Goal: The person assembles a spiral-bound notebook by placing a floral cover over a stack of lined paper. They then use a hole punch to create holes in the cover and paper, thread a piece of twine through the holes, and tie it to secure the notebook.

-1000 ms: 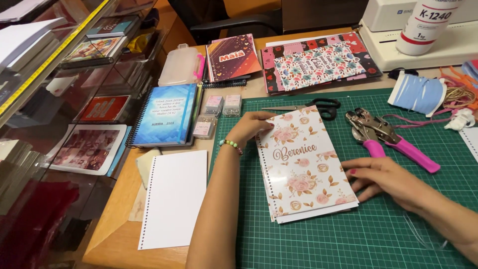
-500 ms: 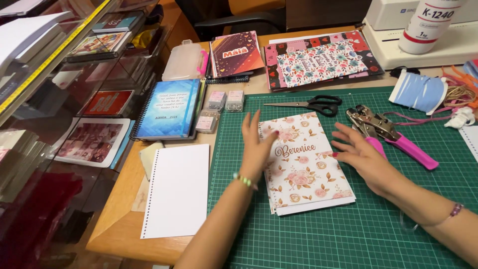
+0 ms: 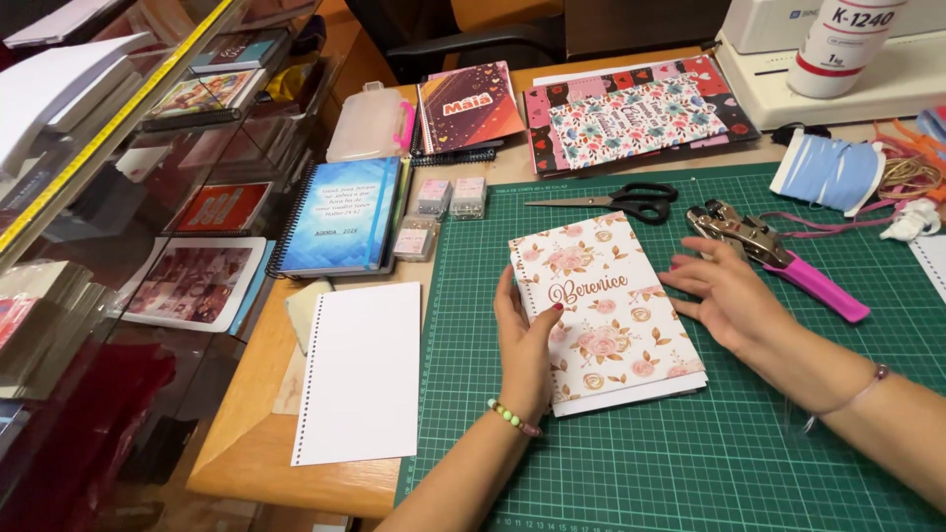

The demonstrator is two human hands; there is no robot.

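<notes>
Two hands (image 3: 527, 345), one floral notebook (image 3: 606, 310), one scissors (image 3: 621, 202), one punch (image 3: 774, 256) (pink-handled), three small boxes (image 3: 434, 197).

left hand (image 3: 525, 347) covers floral notebook (image 3: 606, 310) spine edge; white bottle (image 3: 844, 44) and paper sheet (image 3: 931, 264) cropped by frame.

Both forearms are bare, with no sleeves in view. The left hand (image 3: 524, 345) wears a beaded bracelet (image 3: 512, 419) at the wrist, its small round beads pale green and pink. The right hand (image 3: 727, 300) wears a thin cord bracelet (image 3: 855, 396) carrying 1 dark bead (perhaps more, hidden round the wrist). The fingernails (image 3: 558, 306) are painted dark red.
</notes>
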